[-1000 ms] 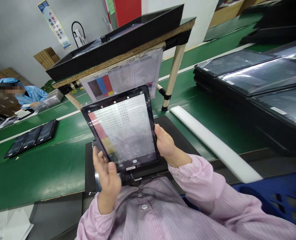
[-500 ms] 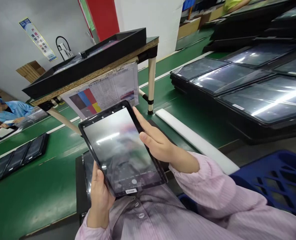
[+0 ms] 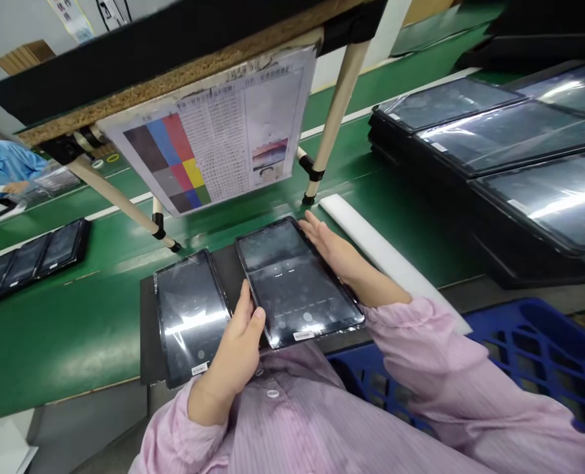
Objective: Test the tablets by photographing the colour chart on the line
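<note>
One tablet [image 3: 302,286], screen marks [image 3: 278,276] illegible.

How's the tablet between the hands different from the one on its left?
The right tablet is between the left hand and right hand; the left tablet lies on the black mat. A broad bright streak crosses the left tablet; the right tablet shines mainly near its bottom edge. Both look dark, with a white label at the bottom.

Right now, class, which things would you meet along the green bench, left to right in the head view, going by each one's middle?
Row of dark screens, glare-streaked tablet, left hand, held tablet, right hand, white strip, black trays.
</note>
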`<action>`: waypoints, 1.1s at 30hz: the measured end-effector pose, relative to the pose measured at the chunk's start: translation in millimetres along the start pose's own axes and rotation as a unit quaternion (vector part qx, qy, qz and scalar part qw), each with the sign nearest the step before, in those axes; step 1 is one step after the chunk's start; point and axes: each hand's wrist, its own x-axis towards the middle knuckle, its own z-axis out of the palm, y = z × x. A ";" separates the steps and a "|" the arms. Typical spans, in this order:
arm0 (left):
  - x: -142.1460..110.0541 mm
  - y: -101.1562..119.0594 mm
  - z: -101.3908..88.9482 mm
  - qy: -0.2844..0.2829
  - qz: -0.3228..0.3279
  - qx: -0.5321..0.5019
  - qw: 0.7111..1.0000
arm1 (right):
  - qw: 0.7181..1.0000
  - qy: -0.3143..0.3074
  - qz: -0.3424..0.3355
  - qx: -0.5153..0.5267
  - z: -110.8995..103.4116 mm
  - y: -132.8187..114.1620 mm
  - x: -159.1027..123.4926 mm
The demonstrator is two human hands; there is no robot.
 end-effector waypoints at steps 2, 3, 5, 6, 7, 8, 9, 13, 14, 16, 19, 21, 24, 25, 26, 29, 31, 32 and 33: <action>-15.5 6.1 -16.1 -0.001 0.019 0.096 0.995 | 0.989 -0.012 -0.087 -0.120 -5.9 2.6 -8.9; -23.7 9.5 -25.5 0.002 0.035 0.140 0.989 | 0.971 -0.031 -0.139 -0.190 -6.7 1.2 -15.8; -37.5 15.0 -46.1 0.018 0.079 0.236 0.968 | 0.913 -0.092 -0.222 -0.329 -3.1 -4.0 -30.8; -42.2 16.7 -56.7 0.036 0.105 0.296 0.949 | 0.881 -0.116 -0.245 -0.388 0.8 -6.7 -37.3; -45.2 17.6 -67.3 0.064 0.134 0.366 0.919 | 0.853 -0.131 -0.256 -0.436 5.5 -8.8 -42.5; -46.6 17.9 -77.3 0.102 0.161 0.441 0.877 | 0.832 -0.136 -0.259 -0.472 10.1 -10.1 -46.2; -46.7 17.7 -86.5 0.145 0.184 0.511 0.827 | 0.818 -0.133 -0.261 -0.495 14.3 -10.6 -48.6; -40.4 14.8 -109.6 0.255 0.204 0.676 0.661 | 0.813 -0.083 -0.288 -0.499 19.6 -10.3 -52.0; -38.2 13.4 -111.8 0.259 0.198 0.690 0.646 | 0.820 -0.062 -0.295 -0.487 18.2 -10.7 -53.0; -34.4 9.7 -113.2 0.250 0.179 0.711 0.632 | 0.836 -0.022 -0.294 -0.463 13.8 -12.0 -56.5; -31.5 3.3 -112.9 0.229 0.155 0.731 0.623 | 0.846 0.021 -0.268 -0.461 6.6 -12.0 -63.9; -31.3 0.6 -113.9 0.235 0.171 0.724 0.626 | 0.840 0.043 -0.252 -0.478 1.8 -9.7 -67.7; -31.7 -0.5 -116.7 0.246 0.214 0.695 0.640 | 0.828 0.063 -0.245 -0.500 -5.5 -5.0 -70.0; -31.8 -0.7 -117.1 0.244 0.221 0.688 0.647 | 0.826 0.069 -0.247 -0.502 -7.4 -3.8 -70.0; -31.9 -1.2 -117.0 0.238 0.223 0.683 0.653 | 0.825 0.075 -0.248 -0.502 -8.8 -3.1 -69.9; -32.0 -3.6 -113.5 0.213 0.218 0.676 0.671 | 0.826 0.082 -0.242 -0.503 -9.4 -2.7 -69.3; -32.1 -5.0 -109.3 0.201 0.215 0.674 0.677 | 0.827 0.079 -0.230 -0.506 -7.7 -3.0 -69.0; -32.1 -5.2 -107.2 0.196 0.213 0.673 0.680 | 0.828 0.079 -0.224 -0.508 -6.7 -3.0 -68.9; -32.0 -5.2 -105.2 0.194 0.212 0.672 0.683 | 0.828 0.081 -0.221 -0.509 -5.9 -2.6 -68.7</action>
